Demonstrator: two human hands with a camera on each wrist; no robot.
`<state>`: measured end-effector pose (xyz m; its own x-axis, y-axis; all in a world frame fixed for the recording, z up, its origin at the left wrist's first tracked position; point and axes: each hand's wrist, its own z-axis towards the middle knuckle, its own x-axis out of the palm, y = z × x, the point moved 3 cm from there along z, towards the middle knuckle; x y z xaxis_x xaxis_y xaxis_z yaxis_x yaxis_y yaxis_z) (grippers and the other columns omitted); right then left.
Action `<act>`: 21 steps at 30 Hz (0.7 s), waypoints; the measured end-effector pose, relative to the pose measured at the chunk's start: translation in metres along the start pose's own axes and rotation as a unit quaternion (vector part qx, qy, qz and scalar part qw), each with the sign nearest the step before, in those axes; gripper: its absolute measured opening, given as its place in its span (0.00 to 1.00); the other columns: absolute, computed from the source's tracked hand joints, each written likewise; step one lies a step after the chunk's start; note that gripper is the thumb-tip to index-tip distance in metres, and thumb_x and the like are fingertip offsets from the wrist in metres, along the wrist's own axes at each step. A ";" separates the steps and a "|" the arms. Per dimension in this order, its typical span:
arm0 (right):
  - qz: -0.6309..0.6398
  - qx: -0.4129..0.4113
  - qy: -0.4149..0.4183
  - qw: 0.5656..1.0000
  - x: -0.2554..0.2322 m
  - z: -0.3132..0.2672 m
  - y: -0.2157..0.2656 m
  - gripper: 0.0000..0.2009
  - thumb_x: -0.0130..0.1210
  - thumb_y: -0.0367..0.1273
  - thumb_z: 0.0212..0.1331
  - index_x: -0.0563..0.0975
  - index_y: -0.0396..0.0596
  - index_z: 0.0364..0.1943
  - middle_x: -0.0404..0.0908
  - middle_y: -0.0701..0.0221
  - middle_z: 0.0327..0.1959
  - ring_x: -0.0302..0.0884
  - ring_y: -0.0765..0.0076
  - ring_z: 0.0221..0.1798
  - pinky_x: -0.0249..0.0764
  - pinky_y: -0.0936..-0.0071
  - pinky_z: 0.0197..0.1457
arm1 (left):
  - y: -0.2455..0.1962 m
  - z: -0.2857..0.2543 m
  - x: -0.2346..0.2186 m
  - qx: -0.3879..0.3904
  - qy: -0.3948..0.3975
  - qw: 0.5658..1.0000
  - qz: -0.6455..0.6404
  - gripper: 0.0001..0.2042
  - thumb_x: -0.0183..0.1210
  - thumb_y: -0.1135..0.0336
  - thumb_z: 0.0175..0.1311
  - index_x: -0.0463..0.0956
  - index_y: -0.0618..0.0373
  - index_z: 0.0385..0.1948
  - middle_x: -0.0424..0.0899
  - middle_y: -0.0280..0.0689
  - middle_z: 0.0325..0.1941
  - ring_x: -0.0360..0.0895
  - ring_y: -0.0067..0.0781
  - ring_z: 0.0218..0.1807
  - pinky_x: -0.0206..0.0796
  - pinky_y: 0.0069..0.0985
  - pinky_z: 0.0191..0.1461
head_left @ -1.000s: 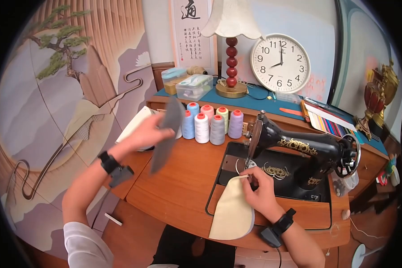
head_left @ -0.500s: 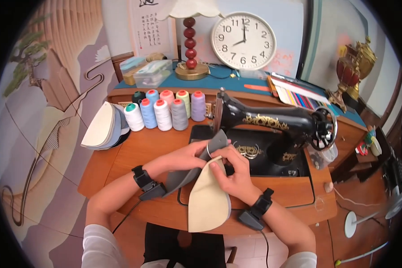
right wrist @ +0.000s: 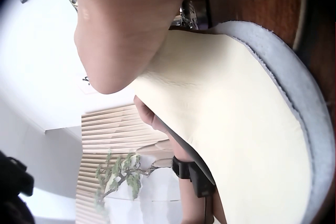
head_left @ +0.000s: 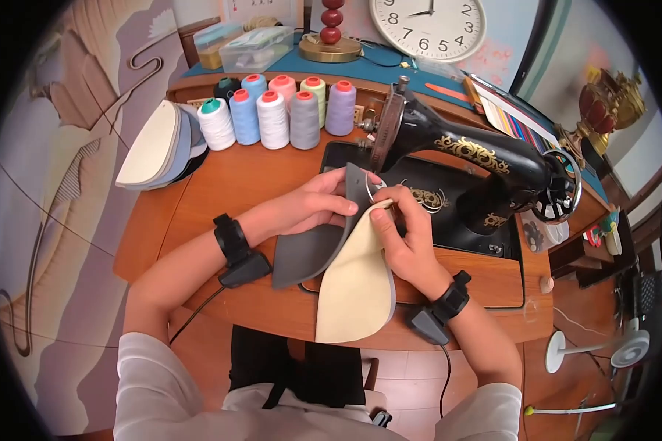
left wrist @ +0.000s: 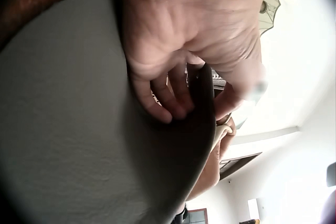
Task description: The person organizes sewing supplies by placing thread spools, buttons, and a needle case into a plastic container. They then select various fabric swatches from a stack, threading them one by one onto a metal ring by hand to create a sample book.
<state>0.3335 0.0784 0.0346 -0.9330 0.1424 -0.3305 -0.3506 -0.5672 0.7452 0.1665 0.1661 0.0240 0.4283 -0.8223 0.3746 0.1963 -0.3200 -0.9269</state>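
Note:
In the head view my left hand (head_left: 318, 204) holds a dark grey, leather-like panel (head_left: 300, 259), thumb on one face and fingers on the other. The left wrist view shows the panel's grey face (left wrist: 63, 103) bending around curled fingers. My right hand (head_left: 412, 239) pinches the narrow upper end of a cream panel (head_left: 354, 290) between thumb and fingers. A pale blue-grey layer (right wrist: 294, 77) shows along the cream panel's curved edge in the right wrist view. The two panels overlap near their tips, in front of the black sewing machine (head_left: 467, 151). The right fingertips are partly hidden.
Several thread spools (head_left: 273, 121) stand at the back of the wooden table (head_left: 198, 228). A stack of curved panels (head_left: 151, 151) lies at the left. Behind are a clear plastic box (head_left: 256, 55), a lamp base (head_left: 331, 50) and colored pencils (head_left: 518, 121).
My left hand has brought the grey panel from the left, beside the spools, to the cream panel. Since half a second ago, the grey panel has opened out more. The right hand keeps its pinch.

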 end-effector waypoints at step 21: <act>0.000 0.011 0.026 1.000 0.001 0.000 -0.011 0.07 0.56 0.27 0.65 0.76 0.38 0.44 0.79 0.61 0.43 0.77 0.63 0.44 0.71 0.71 0.53 | 0.005 0.005 -0.014 0.052 0.012 0.998 -0.025 0.33 0.68 0.74 0.57 0.62 0.51 0.64 0.67 0.36 0.63 0.66 0.30 0.68 0.62 0.35 0.72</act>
<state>0.3368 0.0848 0.0261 -0.9276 0.0996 -0.3601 -0.3530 -0.5493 0.7574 0.1655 0.1784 0.0142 0.3942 -0.8184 0.4181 0.3083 -0.3108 -0.8991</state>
